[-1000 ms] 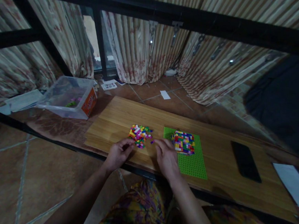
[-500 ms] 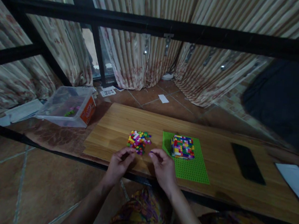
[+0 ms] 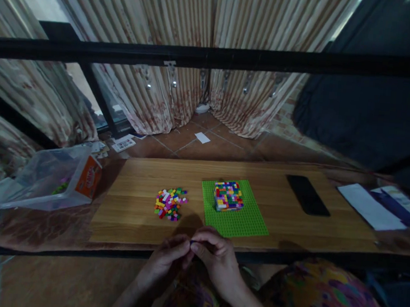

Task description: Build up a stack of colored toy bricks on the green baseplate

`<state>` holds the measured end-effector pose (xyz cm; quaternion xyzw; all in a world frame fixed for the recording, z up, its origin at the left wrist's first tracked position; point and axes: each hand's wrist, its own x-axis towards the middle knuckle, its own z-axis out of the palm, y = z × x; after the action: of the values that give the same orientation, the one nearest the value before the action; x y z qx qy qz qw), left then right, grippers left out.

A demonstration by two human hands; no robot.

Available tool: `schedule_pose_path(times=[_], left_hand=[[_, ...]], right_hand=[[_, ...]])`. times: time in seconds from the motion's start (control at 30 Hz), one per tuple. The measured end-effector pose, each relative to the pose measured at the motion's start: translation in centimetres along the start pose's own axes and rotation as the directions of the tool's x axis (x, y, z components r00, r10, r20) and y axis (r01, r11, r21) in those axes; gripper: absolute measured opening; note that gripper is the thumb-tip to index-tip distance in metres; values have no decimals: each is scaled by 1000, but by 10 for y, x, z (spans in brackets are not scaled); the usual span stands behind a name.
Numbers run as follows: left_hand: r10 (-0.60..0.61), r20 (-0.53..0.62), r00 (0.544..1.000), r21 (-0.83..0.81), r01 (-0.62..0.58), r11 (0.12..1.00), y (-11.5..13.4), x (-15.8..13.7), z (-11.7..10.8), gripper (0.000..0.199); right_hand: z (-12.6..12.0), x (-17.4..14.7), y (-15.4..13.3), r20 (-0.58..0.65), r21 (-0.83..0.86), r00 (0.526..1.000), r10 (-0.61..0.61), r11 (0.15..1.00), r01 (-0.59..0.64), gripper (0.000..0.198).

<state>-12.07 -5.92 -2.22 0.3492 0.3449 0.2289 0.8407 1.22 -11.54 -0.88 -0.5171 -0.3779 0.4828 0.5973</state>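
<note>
A tiny dark blue or purple toy brick (image 3: 193, 242) shows between the fingertips of both hands, in front of the table's near edge. My right hand (image 3: 216, 261) pinches it between thumb and forefinger. From the other side my left hand (image 3: 166, 259), fingers closed, meets it with its fingertips; much of the brick is covered. Beyond my left hand lies a loose pile of small coloured toy bricks (image 3: 170, 203). A multicoloured block of joined bricks (image 3: 228, 196) stands on a green baseplate (image 3: 236, 225), farther off beyond my right hand.
The wooden board (image 3: 135, 176) carries the bricks and, to the right, a black flat phone-like slab (image 3: 307, 195). White papers (image 3: 369, 206) lie at the right end. A clear plastic box (image 3: 52, 179) with an orange label stands left. A black bar (image 3: 142, 54) crosses behind, before curtains.
My hands have come together and toward my body, away from the pile; before, they were apart, the right one pinching a dark brick. The camera view has turned and levelled.
</note>
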Motion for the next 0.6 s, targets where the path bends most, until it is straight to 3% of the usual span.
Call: schedule_pose_path(times=[0.17,0.23,0.37,0.43,0.6], left_hand=[[-44,8,999,153,42,987,-1,6,1,31],[-24,-29,999,232,30,972,1,10,2,29],[17,-108,994,375,25,927,9,19,0,29],[42,-153,987,414,26,910,11,22,-3,29],[88,-270,959,454,46,890,9,28,-14,32]], right_hand=[[-27,-4,5,-90,-55,996,21,998,-26,14],[-47,4,5,-204,-132,978,-43,991,16,13],[-93,30,-4,-387,-369,886,-254,924,103,14],[-111,45,-9,-386,-472,858,-338,872,130,16],[-128,75,-7,-286,-624,862,-417,764,163,20]])
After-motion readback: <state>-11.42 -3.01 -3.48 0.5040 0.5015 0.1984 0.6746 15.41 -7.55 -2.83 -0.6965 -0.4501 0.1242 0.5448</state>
